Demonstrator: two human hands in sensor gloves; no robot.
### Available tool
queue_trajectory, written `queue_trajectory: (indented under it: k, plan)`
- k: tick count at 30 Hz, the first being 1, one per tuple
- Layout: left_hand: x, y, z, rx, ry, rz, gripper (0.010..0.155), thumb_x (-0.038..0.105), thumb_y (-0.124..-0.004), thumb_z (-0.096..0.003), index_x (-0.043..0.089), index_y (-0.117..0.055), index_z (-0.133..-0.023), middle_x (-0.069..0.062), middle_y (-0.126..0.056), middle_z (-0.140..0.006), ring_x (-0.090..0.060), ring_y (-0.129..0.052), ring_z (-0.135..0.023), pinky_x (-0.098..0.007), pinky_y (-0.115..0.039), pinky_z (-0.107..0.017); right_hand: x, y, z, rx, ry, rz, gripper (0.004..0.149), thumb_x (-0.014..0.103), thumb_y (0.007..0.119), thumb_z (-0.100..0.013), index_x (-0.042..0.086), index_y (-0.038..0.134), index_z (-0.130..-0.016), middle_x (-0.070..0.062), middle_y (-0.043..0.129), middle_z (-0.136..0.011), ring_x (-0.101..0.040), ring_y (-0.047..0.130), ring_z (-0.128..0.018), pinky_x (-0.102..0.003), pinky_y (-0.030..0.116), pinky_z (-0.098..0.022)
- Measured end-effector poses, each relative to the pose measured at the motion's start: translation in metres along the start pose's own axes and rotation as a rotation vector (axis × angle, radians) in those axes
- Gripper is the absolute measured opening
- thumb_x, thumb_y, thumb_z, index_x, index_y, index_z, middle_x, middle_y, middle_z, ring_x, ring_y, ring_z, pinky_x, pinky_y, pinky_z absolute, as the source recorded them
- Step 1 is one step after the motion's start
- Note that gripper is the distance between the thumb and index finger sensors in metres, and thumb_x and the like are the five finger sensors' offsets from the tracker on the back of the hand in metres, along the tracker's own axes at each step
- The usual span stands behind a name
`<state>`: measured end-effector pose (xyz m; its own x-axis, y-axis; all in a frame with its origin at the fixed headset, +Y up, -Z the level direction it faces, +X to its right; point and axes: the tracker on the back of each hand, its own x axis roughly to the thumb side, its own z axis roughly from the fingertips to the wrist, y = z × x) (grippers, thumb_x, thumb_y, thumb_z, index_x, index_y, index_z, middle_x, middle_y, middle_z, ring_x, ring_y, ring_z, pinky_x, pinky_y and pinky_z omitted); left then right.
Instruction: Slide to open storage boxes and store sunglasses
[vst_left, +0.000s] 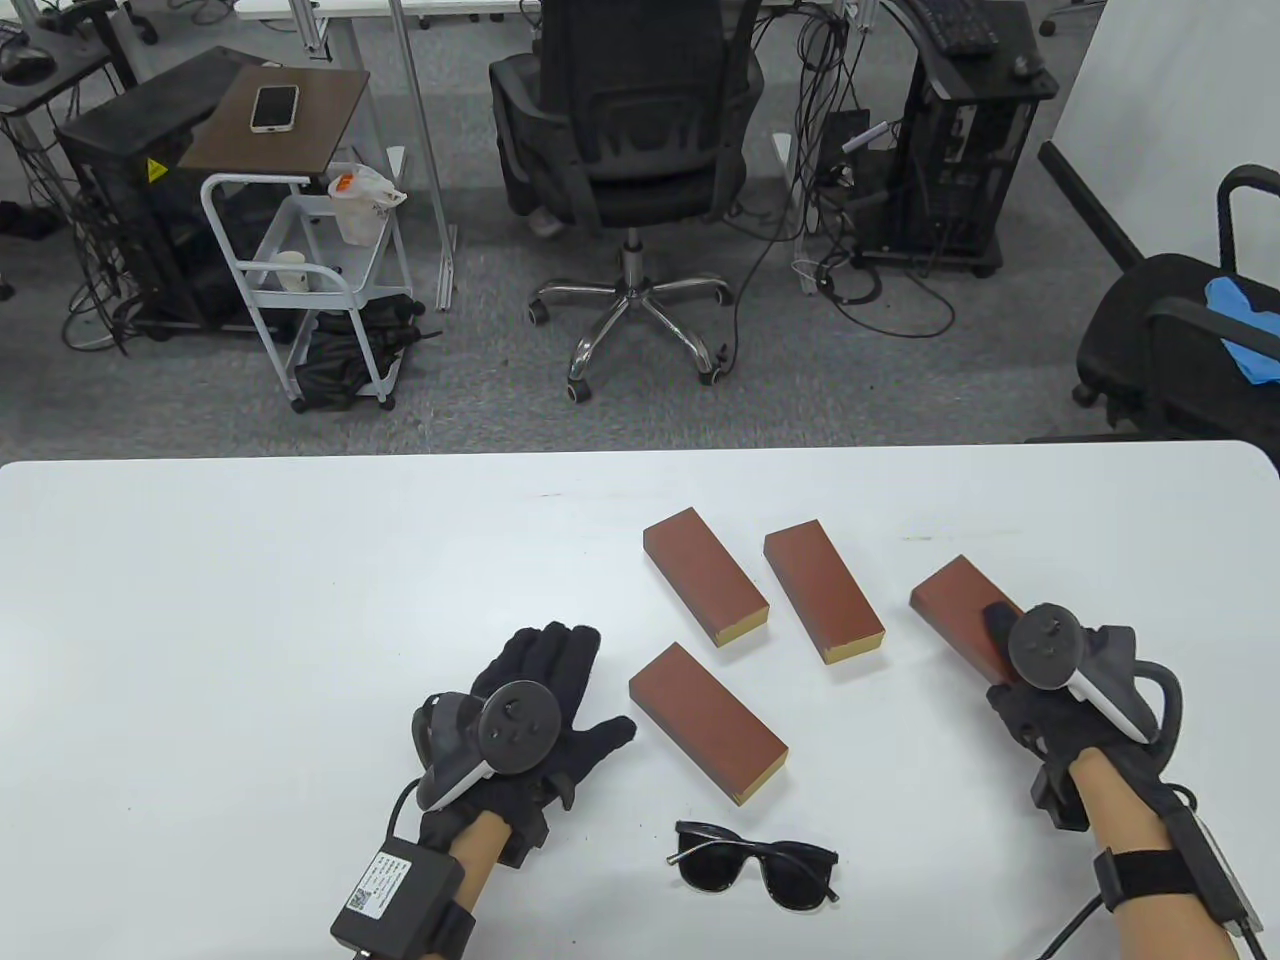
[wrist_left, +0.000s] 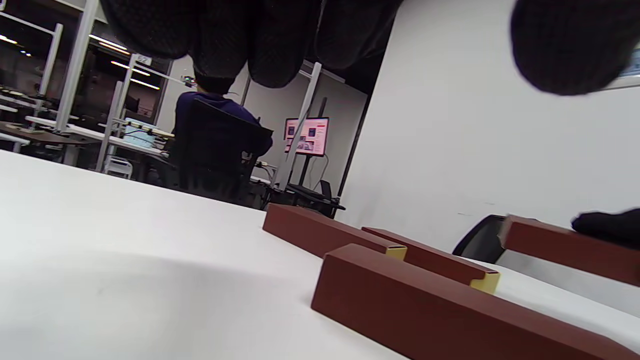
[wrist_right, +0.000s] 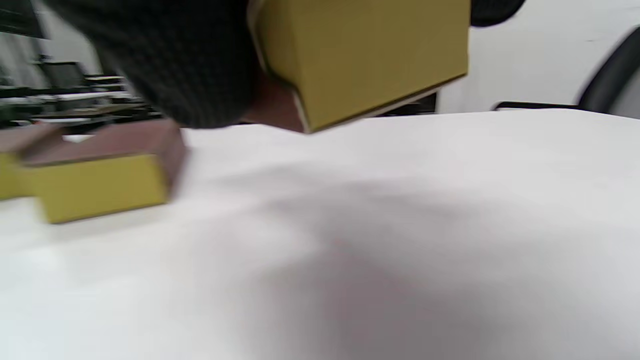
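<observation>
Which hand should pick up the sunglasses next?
Left. The left hand lies flat, open and free on the table, near the sunglasses. The right hand is busy: its grip is on the rightmost box, which looks lifted in the right wrist view.

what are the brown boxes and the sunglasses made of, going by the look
Boxes: probably cardboard, a matte reddish-brown sleeve over a mustard-yellow inner tray; the end in the right hand shows a thin pale cut edge. Sunglasses: likely glossy black plastic with dark lenses; the thin arms look shiny, perhaps metal, too small to tell.
</observation>
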<state>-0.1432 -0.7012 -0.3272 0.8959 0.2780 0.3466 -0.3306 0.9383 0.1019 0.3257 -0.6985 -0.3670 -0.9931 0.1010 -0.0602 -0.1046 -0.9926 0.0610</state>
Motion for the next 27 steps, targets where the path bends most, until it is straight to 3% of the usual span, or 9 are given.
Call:
queue_trajectory:
  k: [13,20,27]
  plan:
    - [0.029,0.012,0.003,0.072,-0.238,0.007,0.103,0.078,-0.090,-0.0231,0.036,-0.053,-0.109,-0.001,-0.065,-0.113,-0.034,-0.069,-0.102,-0.058,-0.067,-0.067,0.144,-0.036,0.032,0.116,-0.573,-0.078,0.082,0.038,0.092,-0.028,0.032,0.044,-0.095,-0.007,0.043,-0.107,-0.034,0.055,-0.091,-0.055,0.051,-0.072]
    - [0.032,0.022,0.003,0.080,-0.290,0.069,0.105,0.078,-0.090,-0.0228,0.037,-0.049,-0.110,-0.001,-0.062,-0.115,-0.033,-0.068,-0.103,-0.059,-0.067,-0.067,0.185,-0.038,0.049,0.125,-0.719,-0.086,0.083,0.036,0.093,-0.028,0.033,0.044,-0.095,-0.004,0.044,-0.107,-0.033,0.054,-0.093,-0.055,0.049,-0.073]
    - [0.030,0.017,0.003,0.030,-0.303,0.190,0.101,0.073,-0.091,-0.0253,0.033,-0.053,-0.109,-0.002,-0.067,-0.111,-0.032,-0.078,-0.095,-0.057,-0.071,-0.062,0.202,-0.039,0.054,0.119,-0.769,-0.120,0.083,0.035,0.094,-0.028,0.033,0.045,-0.095,-0.004,0.045,-0.107,-0.033,0.054,-0.093,-0.056,0.048,-0.073]
